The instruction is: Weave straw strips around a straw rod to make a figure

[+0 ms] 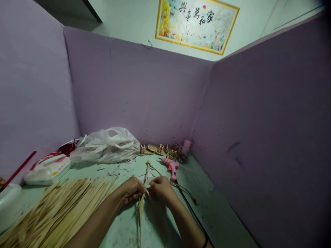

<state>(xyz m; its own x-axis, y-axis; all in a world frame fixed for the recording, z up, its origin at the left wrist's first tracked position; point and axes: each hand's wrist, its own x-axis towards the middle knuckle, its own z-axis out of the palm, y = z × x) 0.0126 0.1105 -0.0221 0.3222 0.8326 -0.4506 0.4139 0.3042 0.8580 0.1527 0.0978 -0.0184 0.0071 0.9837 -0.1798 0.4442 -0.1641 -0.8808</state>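
My left hand (133,189) is closed round a narrow length of pale dried leaf strips (147,175) that looks plaited, with a knotted top. Its loose ends hang down toward me below the fingers. Close by on the other side, my right hand (159,187) is pinched at the same strips, its fingertips partly hidden. A thin cord (184,189) runs from near the knot, behind my right hand, to the right. To the left lies a broad heap of dried leaf strips (64,206), partly behind my left forearm.
A pink glue gun (171,167) lies beyond my right hand, its black cable (190,206) trailing toward me. At the back stand a white plastic bag (108,146), small woven ornaments (153,148) and a clear cup (186,147). Purple panels (139,93) enclose the green tabletop (124,227).
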